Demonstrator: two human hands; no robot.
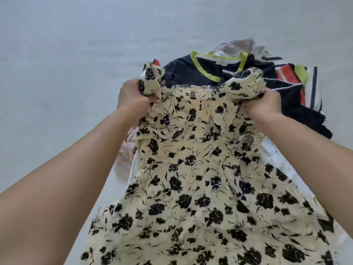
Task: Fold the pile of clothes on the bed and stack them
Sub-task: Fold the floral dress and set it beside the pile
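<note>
A cream dress with black flowers [198, 169] hangs spread between my two hands and runs down to the bottom of the view. My left hand [131, 94] grips its left shoulder ruffle. My right hand [265, 105] grips the right shoulder ruffle. Behind the dress lies the pile of clothes [229, 73] on the bed: a dark navy garment with lime-green trim [191, 73], a striped red, lime and navy piece [298, 77] and pale fabric [240, 46] at the back.
The pale grey bed sheet [66, 54] stretches to the left and far side. A pinkish garment [124, 155] and a white one [277, 155] peek out from under the dress on either side.
</note>
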